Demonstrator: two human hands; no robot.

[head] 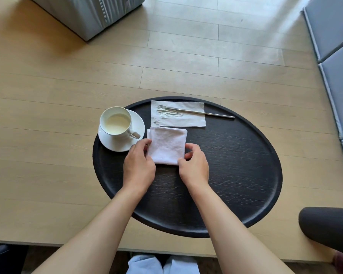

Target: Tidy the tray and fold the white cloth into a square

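Since the white cloth (167, 145) already lies as a near-square on the black tray (236, 175), just beside the cup and saucer (118, 128), folding looks nearly done; left hand (139, 165) and right hand (194, 165) pinch its near corners, fingers (183, 160) narrow.

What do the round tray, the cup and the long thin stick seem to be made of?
Tray: probably wood, stained black, matte; fine grain lines show. Cup: likely glazed white ceramic; smooth and glossy. Stick: looks like metal, silver-grey with a slight shine; its exact kind is unclear.
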